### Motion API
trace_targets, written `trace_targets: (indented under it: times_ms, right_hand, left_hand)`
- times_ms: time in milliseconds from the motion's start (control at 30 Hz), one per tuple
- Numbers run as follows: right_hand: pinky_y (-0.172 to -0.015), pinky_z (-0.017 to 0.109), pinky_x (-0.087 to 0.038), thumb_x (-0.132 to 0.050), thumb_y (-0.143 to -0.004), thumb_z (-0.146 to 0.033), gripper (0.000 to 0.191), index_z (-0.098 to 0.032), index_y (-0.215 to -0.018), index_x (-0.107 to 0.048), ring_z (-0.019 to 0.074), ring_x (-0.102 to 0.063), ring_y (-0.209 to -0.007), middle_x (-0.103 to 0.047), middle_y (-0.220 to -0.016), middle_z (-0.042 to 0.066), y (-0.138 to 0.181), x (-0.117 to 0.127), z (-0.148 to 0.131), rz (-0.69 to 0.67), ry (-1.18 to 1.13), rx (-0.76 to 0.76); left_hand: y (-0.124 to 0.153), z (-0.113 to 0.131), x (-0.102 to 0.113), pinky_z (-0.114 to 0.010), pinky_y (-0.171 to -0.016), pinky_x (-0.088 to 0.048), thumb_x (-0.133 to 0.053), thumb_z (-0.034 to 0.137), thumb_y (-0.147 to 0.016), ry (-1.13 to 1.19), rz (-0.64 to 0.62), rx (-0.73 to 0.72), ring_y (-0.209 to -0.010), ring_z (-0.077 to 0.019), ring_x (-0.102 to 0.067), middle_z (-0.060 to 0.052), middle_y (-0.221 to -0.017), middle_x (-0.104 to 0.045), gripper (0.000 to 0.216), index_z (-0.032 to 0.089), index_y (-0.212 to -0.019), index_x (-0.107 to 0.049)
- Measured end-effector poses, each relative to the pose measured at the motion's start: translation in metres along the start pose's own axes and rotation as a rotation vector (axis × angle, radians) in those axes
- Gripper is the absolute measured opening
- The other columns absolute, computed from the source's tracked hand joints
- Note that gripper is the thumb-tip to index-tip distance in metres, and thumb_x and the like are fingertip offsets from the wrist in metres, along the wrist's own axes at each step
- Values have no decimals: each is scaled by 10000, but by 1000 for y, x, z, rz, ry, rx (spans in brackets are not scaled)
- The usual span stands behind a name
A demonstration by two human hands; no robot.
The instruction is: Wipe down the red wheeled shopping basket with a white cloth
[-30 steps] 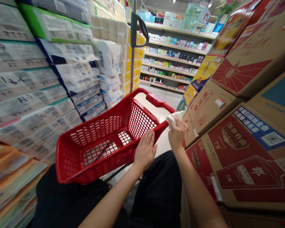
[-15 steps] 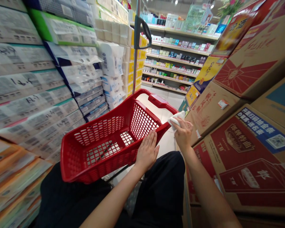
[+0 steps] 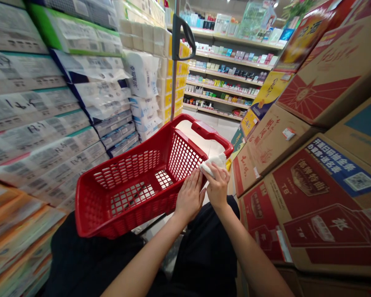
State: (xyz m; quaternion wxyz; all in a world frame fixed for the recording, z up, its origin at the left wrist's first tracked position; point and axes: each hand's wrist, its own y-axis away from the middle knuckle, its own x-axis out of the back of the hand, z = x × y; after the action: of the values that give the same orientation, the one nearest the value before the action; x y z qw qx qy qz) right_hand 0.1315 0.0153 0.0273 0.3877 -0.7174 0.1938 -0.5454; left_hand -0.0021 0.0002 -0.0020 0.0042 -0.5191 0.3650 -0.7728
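Note:
A red plastic shopping basket (image 3: 132, 163) with holed walls stands in front of me, and nothing lies inside it. My left hand (image 3: 189, 197) rests on its near right rim with the fingers stretched out and side by side. My right hand (image 3: 218, 185) grips a white cloth (image 3: 214, 163) and presses it on the rim near the basket's right corner, beside my left fingertips. Part of the cloth is hidden under the fingers. The basket's red front handle (image 3: 205, 130) lies just beyond the cloth. A grey pull handle (image 3: 184, 39) on a metal pole rises behind the basket.
Stacked tissue packs (image 3: 34, 103) wall in the left side. Printed cardboard cartons (image 3: 327, 206) are piled close on the right. Shelves (image 3: 225, 74) of small boxes and bottles stand at the back, past a strip of pale floor. My knees are under and beside the basket.
My right hand has slid the white cloth along the rim, leftward and towards me, from the handle's end to beside my left hand. My left hand stays on the rim.

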Motion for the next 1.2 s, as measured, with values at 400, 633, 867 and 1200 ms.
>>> trace_targets:
  times_ms: [400,633,867,1200]
  right_hand:
    - [-1047,408,-251,-458,-843,-3,507,-329,-1143,-705,209,-557,-1228,-668,-1276,13,-53,16,93,16,138,-63]
    - [-1076,427,-236,-434,-822,30,590,-337,-1224,-664,216,-556,-1235,-673,-1268,15,-21,6,17,-1,40,-87]
    - [-1104,406,-198,-458,-859,10,571,-365,-1248,-642,181,-576,-1227,-672,-1283,-13,-10,11,20,-48,10,106]
    - [-1017,393,-325,-443,-816,-9,538,-332,-1160,-701,207,-577,-1182,-668,-1258,20,-58,12,97,38,50,-167]
  left_hand:
    - [-2,-1,1,-401,-1193,-316,-355,311,-1008,-32,9,-12,-1493,-223,-246,-132,-1593,-308,620,80,-1551,-165]
    - [0,-2,0,-423,-1184,-330,-376,315,-999,-14,3,-9,-1496,-239,-236,-129,-1599,-293,627,95,-1551,-177]
    - [-1,-3,1,-405,-1185,-331,-373,301,-998,-28,13,-23,-1489,-229,-256,-137,-1590,-313,624,79,-1548,-177]
    - [-1,-1,-1,-418,-1183,-334,-387,307,-995,-32,12,-8,-1492,-234,-248,-135,-1597,-293,655,97,-1560,-128]
